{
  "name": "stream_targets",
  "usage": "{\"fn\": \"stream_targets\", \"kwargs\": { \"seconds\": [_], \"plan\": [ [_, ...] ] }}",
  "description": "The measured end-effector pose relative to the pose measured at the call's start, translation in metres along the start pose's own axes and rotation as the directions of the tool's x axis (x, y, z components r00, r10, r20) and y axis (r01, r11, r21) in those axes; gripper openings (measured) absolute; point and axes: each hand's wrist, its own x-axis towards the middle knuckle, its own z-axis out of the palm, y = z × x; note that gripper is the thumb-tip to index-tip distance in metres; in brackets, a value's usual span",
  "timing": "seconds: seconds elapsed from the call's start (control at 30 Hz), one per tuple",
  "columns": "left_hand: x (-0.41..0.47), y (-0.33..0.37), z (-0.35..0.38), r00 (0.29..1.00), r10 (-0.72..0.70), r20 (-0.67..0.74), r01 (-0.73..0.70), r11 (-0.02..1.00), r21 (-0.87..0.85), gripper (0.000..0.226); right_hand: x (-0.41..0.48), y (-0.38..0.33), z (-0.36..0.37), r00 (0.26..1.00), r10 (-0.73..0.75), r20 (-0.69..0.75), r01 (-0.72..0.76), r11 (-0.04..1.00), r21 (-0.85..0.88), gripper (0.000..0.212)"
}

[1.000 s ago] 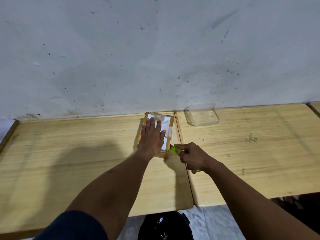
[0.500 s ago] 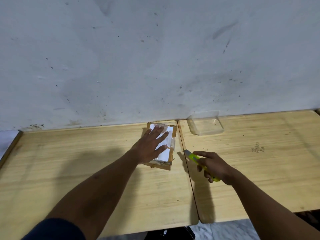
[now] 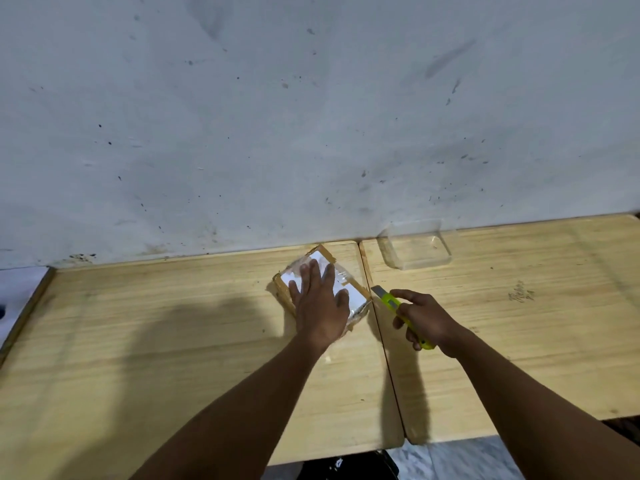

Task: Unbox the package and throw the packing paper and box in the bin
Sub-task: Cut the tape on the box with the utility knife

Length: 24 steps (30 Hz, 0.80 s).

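A small cardboard package (image 3: 349, 289) with a white label and clear tape lies turned at an angle on the left wooden table, near the wall. My left hand (image 3: 320, 306) rests flat on top of it, fingers spread, covering most of its near half. My right hand (image 3: 424, 318) is closed around a yellow-green utility knife (image 3: 391, 301), just right of the package. The knife's blade tip points at the package's right corner, close to it; contact is unclear.
A clear plastic container (image 3: 415, 247) stands by the wall on the right table (image 3: 536, 323). A narrow seam separates it from the left table (image 3: 138, 341). A black bin (image 3: 346, 467) shows under the tables' front edge.
My left hand has turned the package so it now lies diagonally. My right hand with the knife drew back to the right, then held beside the package's right corner.
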Motion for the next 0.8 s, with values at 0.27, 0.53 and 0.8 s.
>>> {"fn": "stream_targets", "kwargs": {
  "seconds": [0.27, 0.53, 0.8],
  "plan": [
    [0.049, -0.064, -0.029, 0.818, 0.532, 0.219, -0.575, 0.766, 0.286, 0.079, -0.001, 0.005, -0.002, 1.0, -0.008, -0.003, 0.008, 1.0, -0.026, 0.045],
    [0.024, -0.039, 0.0, 0.982, 0.181, -0.059, -0.164, 0.962, 0.217, 0.066, -0.003, -0.002, 0.002, 0.996, -0.059, -0.069, 0.059, 0.998, -0.005, 0.054],
    [0.004, 0.005, 0.007, 0.994, -0.087, -0.07, 0.095, 0.986, 0.134, 0.06, -0.003, -0.022, 0.015, 0.991, -0.109, -0.073, 0.108, 0.994, -0.02, 0.052]
  ]
}}
